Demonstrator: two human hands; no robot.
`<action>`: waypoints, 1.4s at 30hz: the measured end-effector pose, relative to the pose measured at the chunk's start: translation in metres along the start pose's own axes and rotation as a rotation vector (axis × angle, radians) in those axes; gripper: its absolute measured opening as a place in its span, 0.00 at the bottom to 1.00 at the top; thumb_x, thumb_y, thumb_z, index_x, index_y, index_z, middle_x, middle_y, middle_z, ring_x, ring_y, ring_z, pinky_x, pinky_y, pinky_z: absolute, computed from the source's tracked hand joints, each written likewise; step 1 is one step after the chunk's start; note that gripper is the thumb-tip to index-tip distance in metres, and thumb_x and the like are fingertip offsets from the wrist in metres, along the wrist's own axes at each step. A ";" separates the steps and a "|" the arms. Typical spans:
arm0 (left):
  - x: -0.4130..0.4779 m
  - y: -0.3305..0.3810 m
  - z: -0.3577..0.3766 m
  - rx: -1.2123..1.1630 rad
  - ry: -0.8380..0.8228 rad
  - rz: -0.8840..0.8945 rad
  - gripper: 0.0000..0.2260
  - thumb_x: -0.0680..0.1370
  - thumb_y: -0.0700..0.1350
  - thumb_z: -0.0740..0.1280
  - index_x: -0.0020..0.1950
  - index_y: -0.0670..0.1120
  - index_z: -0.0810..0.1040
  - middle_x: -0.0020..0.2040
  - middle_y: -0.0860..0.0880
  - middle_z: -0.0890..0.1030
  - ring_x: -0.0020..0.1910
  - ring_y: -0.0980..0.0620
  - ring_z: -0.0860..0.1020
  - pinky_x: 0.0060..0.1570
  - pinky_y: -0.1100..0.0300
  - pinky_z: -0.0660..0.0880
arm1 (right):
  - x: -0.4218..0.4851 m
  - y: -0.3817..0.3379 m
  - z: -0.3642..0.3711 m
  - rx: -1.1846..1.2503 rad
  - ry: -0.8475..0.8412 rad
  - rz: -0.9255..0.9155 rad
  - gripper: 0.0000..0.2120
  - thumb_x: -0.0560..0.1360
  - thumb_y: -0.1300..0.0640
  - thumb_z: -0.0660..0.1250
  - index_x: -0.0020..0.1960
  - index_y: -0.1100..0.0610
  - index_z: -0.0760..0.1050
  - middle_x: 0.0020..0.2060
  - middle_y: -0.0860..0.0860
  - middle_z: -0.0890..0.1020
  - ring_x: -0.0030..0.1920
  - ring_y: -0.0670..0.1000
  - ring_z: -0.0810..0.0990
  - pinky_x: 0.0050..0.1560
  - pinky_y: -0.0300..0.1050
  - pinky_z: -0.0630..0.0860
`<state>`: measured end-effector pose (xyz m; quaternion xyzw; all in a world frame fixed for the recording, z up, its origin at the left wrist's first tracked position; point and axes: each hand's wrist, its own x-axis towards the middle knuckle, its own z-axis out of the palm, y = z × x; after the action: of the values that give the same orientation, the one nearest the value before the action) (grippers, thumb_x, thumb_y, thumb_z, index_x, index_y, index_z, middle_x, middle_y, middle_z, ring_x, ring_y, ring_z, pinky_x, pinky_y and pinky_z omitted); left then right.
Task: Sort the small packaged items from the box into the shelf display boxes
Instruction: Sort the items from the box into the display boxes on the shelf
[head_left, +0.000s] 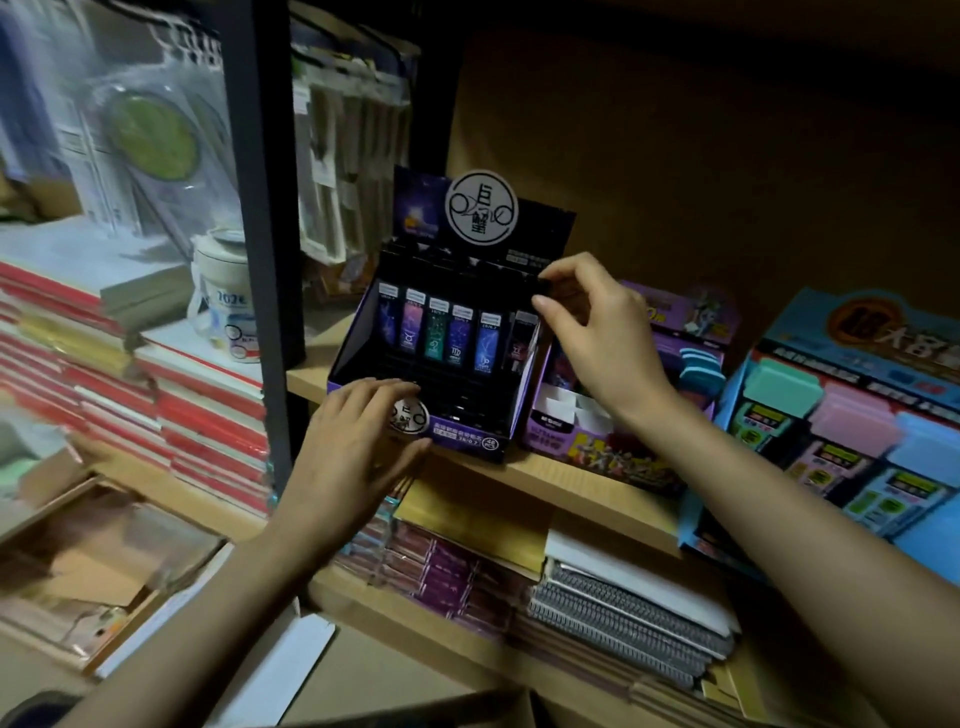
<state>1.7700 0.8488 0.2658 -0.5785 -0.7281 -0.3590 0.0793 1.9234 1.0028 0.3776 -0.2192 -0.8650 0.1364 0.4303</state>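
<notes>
While the left hand (353, 447) rests with straight, relaxed fingers on the front lip of the purple display box (467, 442) on the wooden shelf (550, 480), the right hand (597, 332) pinches a small black packet (544, 287) at the box's right rear, behind its row of upright packets (436, 332).

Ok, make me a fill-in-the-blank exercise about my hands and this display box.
The left hand rests on the display box at its ____ edge.
The right hand pinches a small packet at the box's ____ side.
The box stands on a ____ shelf.
Spiral notebooks lie stacked ____ that shelf.
Missing words: front, right, wooden, below.
</notes>
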 end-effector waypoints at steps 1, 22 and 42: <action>0.000 0.000 0.001 -0.004 0.006 0.000 0.22 0.75 0.55 0.64 0.66 0.48 0.71 0.63 0.48 0.74 0.63 0.49 0.68 0.61 0.55 0.64 | 0.000 0.001 0.001 -0.038 -0.019 -0.037 0.08 0.75 0.61 0.67 0.54 0.61 0.75 0.45 0.51 0.80 0.45 0.46 0.77 0.43 0.29 0.70; -0.021 0.009 -0.037 -0.474 -0.110 -0.046 0.19 0.74 0.53 0.60 0.63 0.49 0.73 0.61 0.58 0.74 0.61 0.61 0.72 0.59 0.59 0.73 | 0.018 0.004 0.012 -0.470 -0.181 -0.010 0.14 0.79 0.56 0.60 0.60 0.61 0.75 0.57 0.57 0.75 0.60 0.56 0.69 0.61 0.51 0.65; -0.331 -0.030 0.112 -0.494 -0.593 -0.901 0.06 0.76 0.30 0.65 0.46 0.40 0.76 0.48 0.38 0.78 0.40 0.57 0.77 0.41 0.64 0.71 | -0.287 0.029 0.081 -0.029 -1.089 0.316 0.08 0.77 0.58 0.62 0.53 0.57 0.78 0.49 0.53 0.80 0.49 0.51 0.78 0.50 0.45 0.73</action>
<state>1.8814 0.6554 -0.0045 -0.2893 -0.7880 -0.3392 -0.4247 2.0192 0.8818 0.1203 -0.2501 -0.9205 0.2807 -0.1064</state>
